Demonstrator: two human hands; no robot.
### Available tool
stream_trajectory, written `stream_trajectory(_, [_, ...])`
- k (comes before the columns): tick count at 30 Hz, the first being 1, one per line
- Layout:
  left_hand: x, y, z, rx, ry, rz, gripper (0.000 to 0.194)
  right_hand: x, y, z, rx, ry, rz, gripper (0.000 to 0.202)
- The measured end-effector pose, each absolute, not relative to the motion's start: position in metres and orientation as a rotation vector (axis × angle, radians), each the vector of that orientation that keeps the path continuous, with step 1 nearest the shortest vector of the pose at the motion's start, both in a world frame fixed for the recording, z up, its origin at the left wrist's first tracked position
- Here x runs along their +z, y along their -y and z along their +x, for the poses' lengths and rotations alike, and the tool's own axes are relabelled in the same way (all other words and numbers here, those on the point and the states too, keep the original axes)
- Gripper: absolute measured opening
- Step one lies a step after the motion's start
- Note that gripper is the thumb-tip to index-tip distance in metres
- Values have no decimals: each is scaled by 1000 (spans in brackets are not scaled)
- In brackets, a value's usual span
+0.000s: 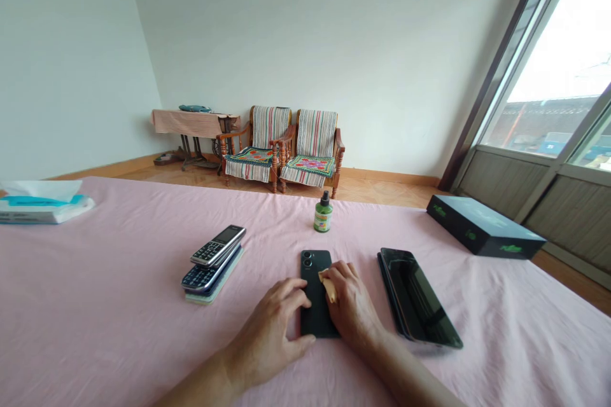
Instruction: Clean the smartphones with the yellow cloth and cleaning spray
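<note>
A dark smartphone [312, 311] lies face down on a pink cloth, its camera lenses at the upper left corner. My left hand [272, 324] holds it at the left side, fingertips on the edge and thumb near the bottom corner. My right hand [351, 299] is closed on a small folded pale-yellow cloth [329, 286], pressed to the phone's back near its right edge. Part of the cloth is hidden under the fingers. Just beyond the phone stands a green spray bottle [323, 213] with a black top.
A stack of phones [214, 264], keypad ones on top, sits to the left. Two stacked dark tablets or large phones [420, 299] lie to the right. Farther right is a black box [484, 226]; a tissue pack [45, 203] is at far left. Two chairs [281, 146] stand beyond the pink-covered surface.
</note>
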State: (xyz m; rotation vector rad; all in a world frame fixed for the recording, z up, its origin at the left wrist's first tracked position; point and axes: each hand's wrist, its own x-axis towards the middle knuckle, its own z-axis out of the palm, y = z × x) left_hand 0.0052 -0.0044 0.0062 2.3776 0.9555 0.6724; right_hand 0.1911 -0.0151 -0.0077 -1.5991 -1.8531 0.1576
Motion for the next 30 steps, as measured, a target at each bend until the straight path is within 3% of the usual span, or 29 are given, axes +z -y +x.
stream_trajectory(4, [4,2,5,612,-977,2367,44,-8,21,189,132,1850,-1592,39])
stream_trajectory(12, [10,2,2,568,-853,2347,38,-9,35,179,85,1907,-1580,18])
stream_trajectory(19, [9,1,2,546,-828,2353,36,-8,18,187,134,1885,-1610,40])
stream_trajectory(30, [7,1,0,548,-867,2371,39,-13,-29,180,50,1877,-1616,35])
